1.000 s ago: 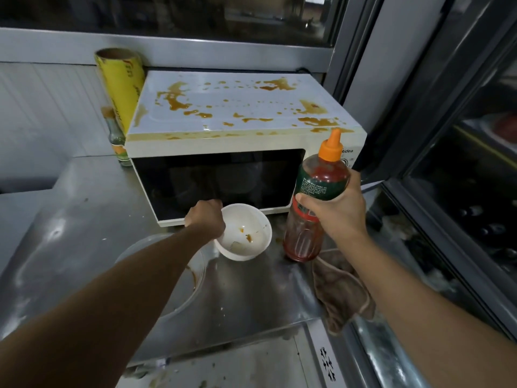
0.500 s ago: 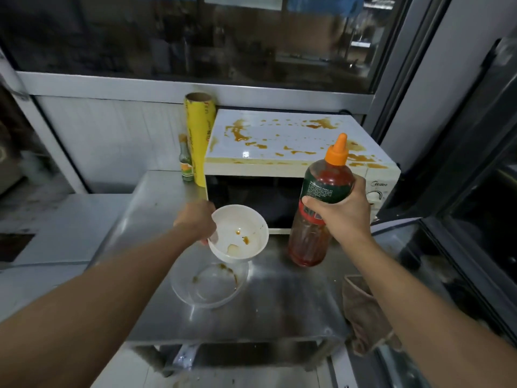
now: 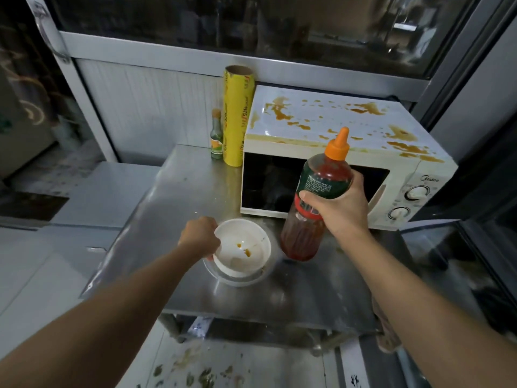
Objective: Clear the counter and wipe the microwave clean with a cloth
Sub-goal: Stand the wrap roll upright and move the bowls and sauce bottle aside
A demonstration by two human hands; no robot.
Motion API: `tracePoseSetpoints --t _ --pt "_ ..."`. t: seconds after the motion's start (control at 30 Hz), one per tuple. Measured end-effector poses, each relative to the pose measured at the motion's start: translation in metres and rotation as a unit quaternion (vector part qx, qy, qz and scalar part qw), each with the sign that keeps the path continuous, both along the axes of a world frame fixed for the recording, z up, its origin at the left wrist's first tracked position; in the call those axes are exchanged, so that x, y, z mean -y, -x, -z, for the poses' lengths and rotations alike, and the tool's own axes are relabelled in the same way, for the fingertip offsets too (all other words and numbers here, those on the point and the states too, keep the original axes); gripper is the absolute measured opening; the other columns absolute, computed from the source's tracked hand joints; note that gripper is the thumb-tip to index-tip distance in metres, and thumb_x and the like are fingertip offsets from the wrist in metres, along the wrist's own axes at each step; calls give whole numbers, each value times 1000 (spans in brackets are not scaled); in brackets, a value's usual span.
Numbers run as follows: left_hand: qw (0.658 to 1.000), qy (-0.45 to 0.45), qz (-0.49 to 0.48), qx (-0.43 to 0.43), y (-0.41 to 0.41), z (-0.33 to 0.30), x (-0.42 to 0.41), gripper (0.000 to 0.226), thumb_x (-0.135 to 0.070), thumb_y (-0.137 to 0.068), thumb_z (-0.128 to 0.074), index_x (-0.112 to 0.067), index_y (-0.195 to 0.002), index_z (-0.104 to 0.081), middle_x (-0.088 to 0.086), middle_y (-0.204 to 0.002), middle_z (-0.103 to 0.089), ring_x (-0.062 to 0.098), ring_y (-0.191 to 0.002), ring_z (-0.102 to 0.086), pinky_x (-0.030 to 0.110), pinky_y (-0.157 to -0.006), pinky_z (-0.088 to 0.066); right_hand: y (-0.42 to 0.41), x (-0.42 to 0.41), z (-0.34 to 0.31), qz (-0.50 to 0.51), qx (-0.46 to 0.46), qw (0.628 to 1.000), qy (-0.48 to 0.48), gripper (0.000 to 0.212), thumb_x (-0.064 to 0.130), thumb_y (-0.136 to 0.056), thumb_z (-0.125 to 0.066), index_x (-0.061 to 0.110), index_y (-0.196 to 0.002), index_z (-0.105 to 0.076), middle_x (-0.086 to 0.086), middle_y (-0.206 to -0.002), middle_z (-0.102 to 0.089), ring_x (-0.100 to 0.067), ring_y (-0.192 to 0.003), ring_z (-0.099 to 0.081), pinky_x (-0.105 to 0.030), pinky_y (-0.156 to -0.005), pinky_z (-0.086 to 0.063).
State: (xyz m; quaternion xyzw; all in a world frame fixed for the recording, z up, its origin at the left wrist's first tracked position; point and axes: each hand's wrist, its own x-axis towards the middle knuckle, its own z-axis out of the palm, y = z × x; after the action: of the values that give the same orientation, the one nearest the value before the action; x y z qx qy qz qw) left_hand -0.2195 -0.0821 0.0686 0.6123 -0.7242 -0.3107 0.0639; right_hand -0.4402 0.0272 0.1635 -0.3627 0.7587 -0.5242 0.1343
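A white microwave (image 3: 330, 119), its top spattered with brown sauce, stands at the back right of the steel counter (image 3: 179, 208). My right hand (image 3: 340, 211) grips a large red sauce bottle (image 3: 313, 197) with an orange cap, held tilted in front of the microwave door. My left hand (image 3: 200, 236) pinches the rim of a dirty white bowl (image 3: 243, 247), which sits inside a clear glass bowl (image 3: 237, 280) on the counter. A brown cloth (image 3: 387, 329) hangs at the counter's right front edge, mostly hidden behind my right forearm.
A yellow cling-film roll (image 3: 237, 116) and a small green bottle (image 3: 216, 135) stand left of the microwave against the wall. A lower steel surface (image 3: 92, 191) lies to the left. Dark glass doors close in the right side. Food scraps litter the floor (image 3: 195, 373).
My left hand lowered the white bowl into the clear glass bowl. The right hand keeps the sauce bottle raised. The camera has drawn back and shows more of the counter.
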Motion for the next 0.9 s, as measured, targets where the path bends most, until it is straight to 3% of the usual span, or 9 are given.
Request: tracePoseSetpoints --t 0.33,0.43,0.53,0.73,0.9 --pt "999 21 29 41 9 34 -1 30 -5 -80 -55 -13 -108 -60 16 -102 -64 34 -85 -67 42 -76 -58 0 -4 20 5 2 1000 -15 85 31 -55 -88 26 -125 -41 13 -107 -53 -7 -100 -53 -27 -91 -46" --pt "994 55 53 79 9 35 -2 30 -12 -84 -59 -12 -113 -60 14 -109 -62 32 -95 -63 37 -80 -55 1 -6 23 4 4 1000 -17 84 30 -56 -87 26 -125 -40 14 -106 -53 -7 -98 -54 -27 -90 -47" --pt "989 75 66 109 7 32 -5 34 -17 -82 -64 -12 -115 -59 12 -114 -61 31 -104 -58 37 -82 -51 0 -7 24 4 4 1000 -15 82 29 -57 -87 25 -125 -41 14 -105 -53 -7 -97 -53 -25 -88 -45" --pt "992 103 22 76 -14 20 -10 54 -26 -79 -72 -17 -127 -50 9 -125 -52 30 -111 -56 39 -87 -49 -3 -10 27 5 13 1000 -15 83 29 -57 -87 25 -126 -40 12 -107 -54 -9 -99 -54 -27 -88 -46" --pt "999 -26 6 32 -26 26 -8 71 -37 -80 -71 -9 -136 -38 15 -129 -52 31 -113 -54 38 -90 -47 -3 -7 32 12 10 1000 -24 84 29 -58 -87 25 -127 -39 11 -109 -53 -9 -100 -53 -28 -91 -46"
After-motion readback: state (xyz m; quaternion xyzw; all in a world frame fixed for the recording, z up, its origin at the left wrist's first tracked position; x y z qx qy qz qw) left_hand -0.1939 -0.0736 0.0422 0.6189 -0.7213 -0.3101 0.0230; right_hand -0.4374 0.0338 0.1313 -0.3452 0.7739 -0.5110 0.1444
